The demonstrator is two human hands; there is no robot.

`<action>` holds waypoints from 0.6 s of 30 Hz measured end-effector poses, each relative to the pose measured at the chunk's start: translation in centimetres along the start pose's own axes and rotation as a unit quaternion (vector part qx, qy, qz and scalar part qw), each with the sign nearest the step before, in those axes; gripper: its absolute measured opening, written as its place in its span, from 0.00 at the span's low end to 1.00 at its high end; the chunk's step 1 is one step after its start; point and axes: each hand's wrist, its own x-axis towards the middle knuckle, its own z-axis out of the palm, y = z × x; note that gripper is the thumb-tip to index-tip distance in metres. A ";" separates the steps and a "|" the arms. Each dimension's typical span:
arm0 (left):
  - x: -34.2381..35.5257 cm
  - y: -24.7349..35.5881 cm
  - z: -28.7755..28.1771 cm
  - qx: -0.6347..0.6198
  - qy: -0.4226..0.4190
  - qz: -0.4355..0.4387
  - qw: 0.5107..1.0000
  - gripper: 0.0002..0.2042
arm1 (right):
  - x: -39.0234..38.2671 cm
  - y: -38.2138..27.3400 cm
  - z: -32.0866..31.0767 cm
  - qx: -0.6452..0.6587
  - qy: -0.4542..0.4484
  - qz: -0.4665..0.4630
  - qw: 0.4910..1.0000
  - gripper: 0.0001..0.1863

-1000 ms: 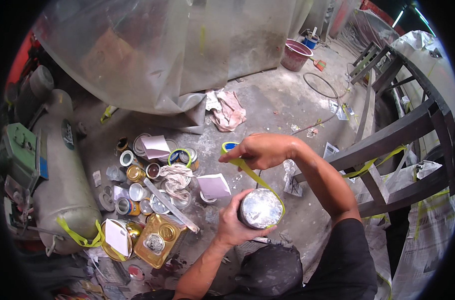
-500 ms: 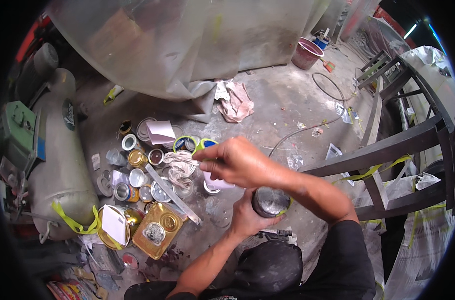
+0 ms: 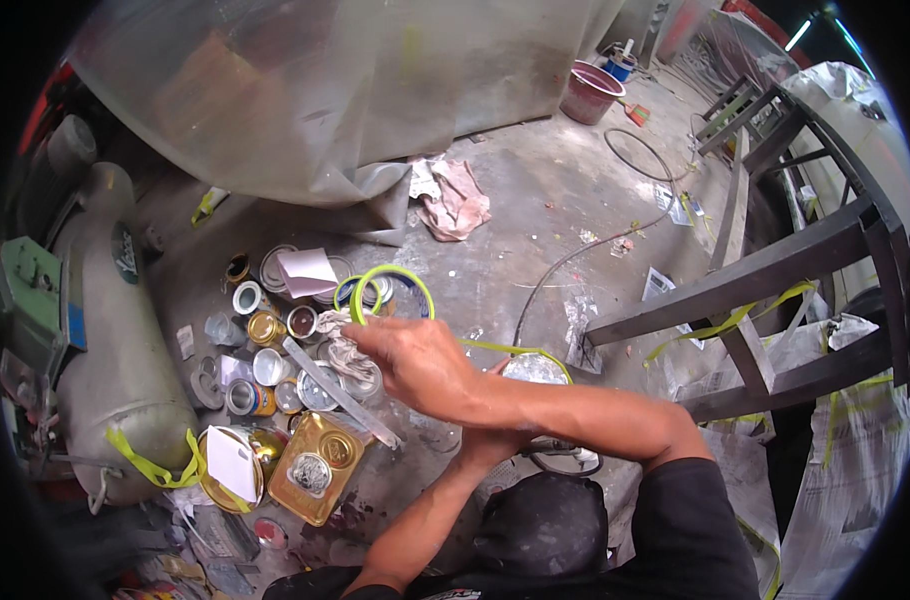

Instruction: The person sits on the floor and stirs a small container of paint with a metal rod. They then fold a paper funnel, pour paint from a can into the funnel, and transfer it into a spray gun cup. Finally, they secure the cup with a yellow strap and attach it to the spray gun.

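My right hand (image 3: 420, 368), its arm crossing from the right, is closed on the lower edge of a yellow-green roll of masking tape (image 3: 427, 285). A strip of tape (image 3: 495, 346) stretches from near that hand to a round container (image 3: 535, 369) with a scuffed grey-white top, and runs along its rim. My left hand (image 3: 493, 442) grips the container from below, mostly hidden by my right forearm. Beyond the roll lies another blue-and-green ring (image 3: 345, 292). Beside my right fingers is a crumpled pale rag (image 3: 347, 360).
On the left floor stand several open paint cans (image 3: 265, 328), a gold rectangular tin (image 3: 301, 497) and a flat stick (image 3: 340, 390). A tank compressor (image 3: 125, 350) is farther left. Dark wooden furniture (image 3: 745, 285) stands at right. A hose (image 3: 575, 262) crosses the floor; plastic sheeting (image 3: 355, 90) hangs behind.
My right hand has moved left and nearer to me, drawing out a strip of tape from the container. The tape roll now shows as a raised ring. The container's top has tilted and looks brighter.
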 end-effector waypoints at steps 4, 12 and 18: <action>1.2 3.7 0.1 -0.083 -0.021 -0.250 0.964 0.32 | 1.6 0.9 -2.2 0.053 0.058 0.083 0.993 0.20; -0.1 -0.7 3.1 -0.085 0.103 -0.150 0.980 0.46 | 0.2 -1.8 3.1 0.067 -0.044 0.064 0.995 0.23; 1.6 0.2 1.0 -0.071 0.152 -0.226 0.960 0.59 | -2.4 -4.7 3.7 0.127 -0.075 0.008 0.989 0.19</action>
